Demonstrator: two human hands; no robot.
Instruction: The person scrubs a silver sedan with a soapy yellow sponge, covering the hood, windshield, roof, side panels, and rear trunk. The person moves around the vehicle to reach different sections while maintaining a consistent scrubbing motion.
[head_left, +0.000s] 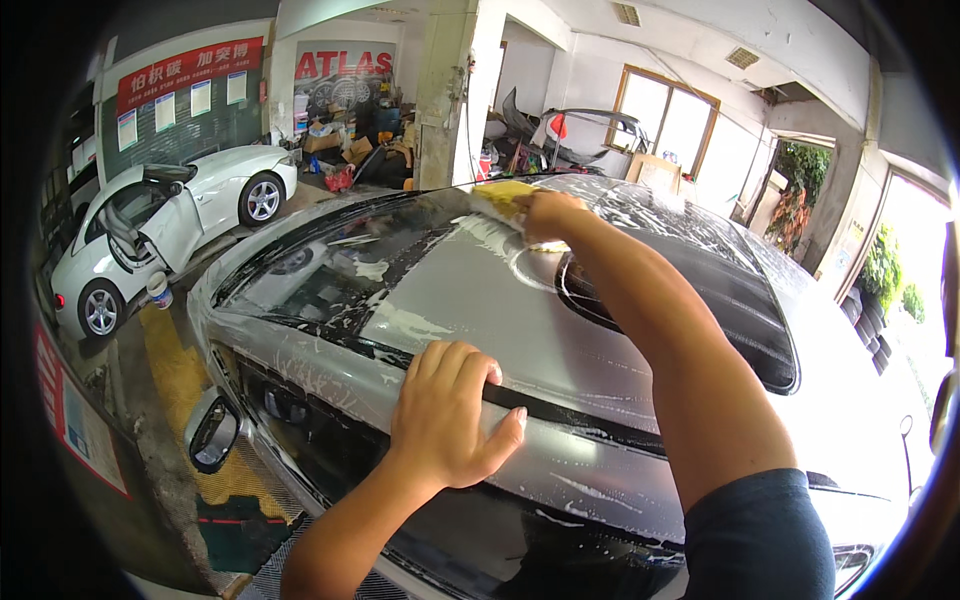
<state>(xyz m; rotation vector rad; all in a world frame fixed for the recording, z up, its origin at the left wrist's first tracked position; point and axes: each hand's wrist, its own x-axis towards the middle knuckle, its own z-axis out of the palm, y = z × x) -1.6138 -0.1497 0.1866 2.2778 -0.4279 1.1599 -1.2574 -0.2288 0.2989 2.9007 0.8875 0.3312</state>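
Note:
A silver car (480, 292) stands before me, its roof streaked with white foam. At arm's length my right hand (551, 214) grips a yellow sponge (501, 193) against the far part of the roof. Foam trails curve over the metal below the sponge, and part of it is hidden behind my fingers. My left hand (450, 420) rests palm down on the near roof edge, across the black roof strip (570, 416), with its thumb apart and nothing in it. Foam also streaks the windshield (330, 262) and the dark rear window (697, 300).
The silver car's side mirror (214, 433) juts out at lower left. A white car (172, 210) with an opened door stands beyond, near a white bucket (159, 291). Boxes and clutter (356, 146) fill the back, beside a pillar (442, 97). Stacked tires (870, 330) stand at right.

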